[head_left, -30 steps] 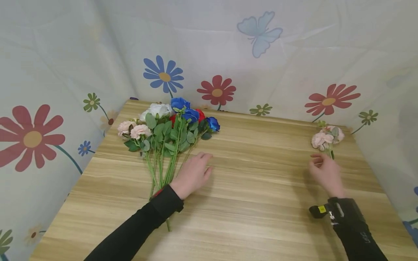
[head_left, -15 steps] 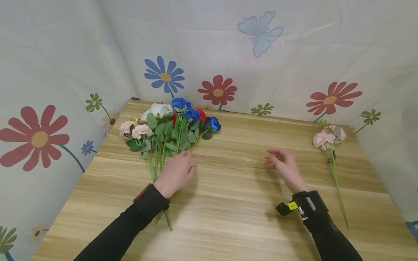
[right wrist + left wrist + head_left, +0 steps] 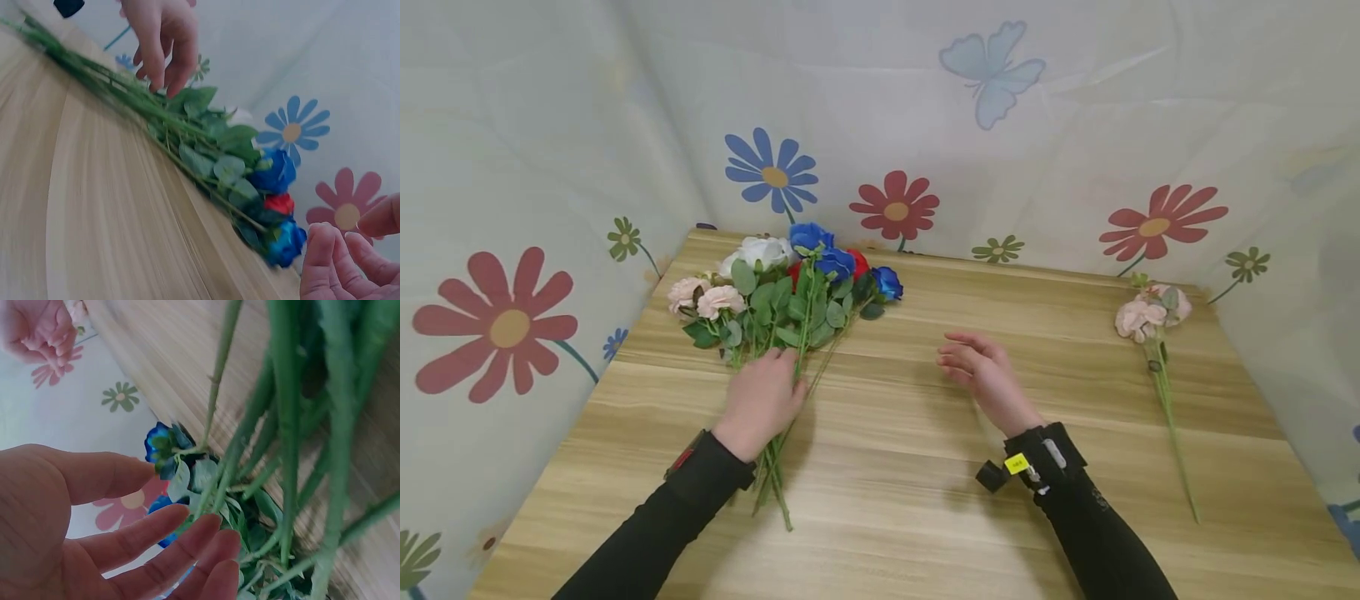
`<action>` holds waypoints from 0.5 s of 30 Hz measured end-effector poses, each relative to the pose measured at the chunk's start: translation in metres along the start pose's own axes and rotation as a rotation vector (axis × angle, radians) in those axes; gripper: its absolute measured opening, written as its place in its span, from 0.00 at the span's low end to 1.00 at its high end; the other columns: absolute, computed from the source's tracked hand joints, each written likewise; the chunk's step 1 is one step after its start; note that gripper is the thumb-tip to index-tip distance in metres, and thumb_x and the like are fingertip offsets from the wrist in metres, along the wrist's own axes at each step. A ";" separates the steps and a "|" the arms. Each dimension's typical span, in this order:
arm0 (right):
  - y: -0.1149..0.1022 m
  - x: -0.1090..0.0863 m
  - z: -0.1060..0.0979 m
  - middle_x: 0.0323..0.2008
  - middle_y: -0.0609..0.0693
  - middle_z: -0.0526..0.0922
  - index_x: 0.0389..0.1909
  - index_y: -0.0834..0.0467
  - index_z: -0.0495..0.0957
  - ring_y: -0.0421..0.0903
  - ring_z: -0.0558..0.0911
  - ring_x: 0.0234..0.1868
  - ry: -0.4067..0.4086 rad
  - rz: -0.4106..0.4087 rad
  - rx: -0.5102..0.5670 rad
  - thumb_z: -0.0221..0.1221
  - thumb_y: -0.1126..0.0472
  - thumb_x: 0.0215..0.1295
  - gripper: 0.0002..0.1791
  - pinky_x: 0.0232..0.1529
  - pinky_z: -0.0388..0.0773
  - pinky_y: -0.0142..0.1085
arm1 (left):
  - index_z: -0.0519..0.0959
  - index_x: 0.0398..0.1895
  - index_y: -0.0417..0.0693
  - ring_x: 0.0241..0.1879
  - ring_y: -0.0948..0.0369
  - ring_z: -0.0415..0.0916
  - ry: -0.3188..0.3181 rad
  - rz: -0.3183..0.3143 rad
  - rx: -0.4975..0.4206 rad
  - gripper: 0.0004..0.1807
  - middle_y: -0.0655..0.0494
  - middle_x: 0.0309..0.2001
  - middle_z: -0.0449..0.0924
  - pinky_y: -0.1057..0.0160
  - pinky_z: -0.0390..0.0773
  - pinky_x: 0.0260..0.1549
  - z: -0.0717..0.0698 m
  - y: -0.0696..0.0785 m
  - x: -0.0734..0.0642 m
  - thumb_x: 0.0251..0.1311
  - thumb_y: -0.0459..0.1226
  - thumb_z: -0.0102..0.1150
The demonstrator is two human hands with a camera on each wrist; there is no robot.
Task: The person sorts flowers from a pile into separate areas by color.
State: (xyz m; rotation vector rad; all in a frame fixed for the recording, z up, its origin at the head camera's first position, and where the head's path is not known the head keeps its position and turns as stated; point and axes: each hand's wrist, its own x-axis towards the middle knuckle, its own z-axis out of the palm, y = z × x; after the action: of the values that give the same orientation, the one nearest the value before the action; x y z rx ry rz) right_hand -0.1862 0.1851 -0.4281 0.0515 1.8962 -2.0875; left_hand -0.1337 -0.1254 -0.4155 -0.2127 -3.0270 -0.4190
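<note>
A bunch of artificial flowers lies on the wooden table at the left: blue roses, a white bloom, pink blooms and some red. My left hand is over their green stems, just below the leaves. In the left wrist view its fingers are spread and loosely bent beside the stems, gripping none. Over the middle of the table is my right hand, fingers loosely bent, holding nothing. A separate pink flower stem lies at the right.
A pale curtain printed with flowers and a butterfly hangs behind and along both sides of the table. A black camera sticks out from the right wrist strap.
My right hand has left the pink flower stem at the right and moved left to mid-table. My left hand has shifted left, from the right side of the stems to over them.
</note>
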 end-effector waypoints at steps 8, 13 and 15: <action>0.002 0.006 0.030 0.45 0.46 0.80 0.71 0.68 0.60 0.38 0.82 0.45 -0.048 0.054 0.076 0.48 0.62 0.78 0.26 0.56 0.80 0.33 | 0.82 0.52 0.37 0.34 0.44 0.84 -0.050 -0.036 0.012 0.19 0.40 0.43 0.86 0.50 0.82 0.25 -0.002 -0.010 -0.004 0.66 0.43 0.63; 0.006 0.006 0.042 0.45 0.46 0.81 0.71 0.68 0.60 0.39 0.82 0.44 -0.075 0.066 0.085 0.49 0.62 0.77 0.26 0.53 0.80 0.31 | 0.83 0.45 0.38 0.31 0.45 0.83 -0.097 -0.047 0.032 0.17 0.41 0.37 0.86 0.52 0.79 0.21 0.000 -0.014 -0.006 0.66 0.45 0.63; 0.008 0.005 0.045 0.45 0.47 0.81 0.71 0.68 0.61 0.39 0.83 0.44 -0.086 0.070 0.081 0.50 0.62 0.77 0.26 0.52 0.81 0.30 | 0.82 0.37 0.39 0.28 0.47 0.81 -0.106 -0.047 0.046 0.16 0.43 0.31 0.83 0.53 0.77 0.20 0.001 -0.014 -0.007 0.65 0.45 0.64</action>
State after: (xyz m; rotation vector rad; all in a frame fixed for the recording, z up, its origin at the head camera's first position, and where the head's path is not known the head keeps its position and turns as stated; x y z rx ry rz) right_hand -0.1809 0.1394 -0.4315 0.0453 1.7359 -2.0850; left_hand -0.1293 -0.1397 -0.4211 -0.1669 -3.1474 -0.3523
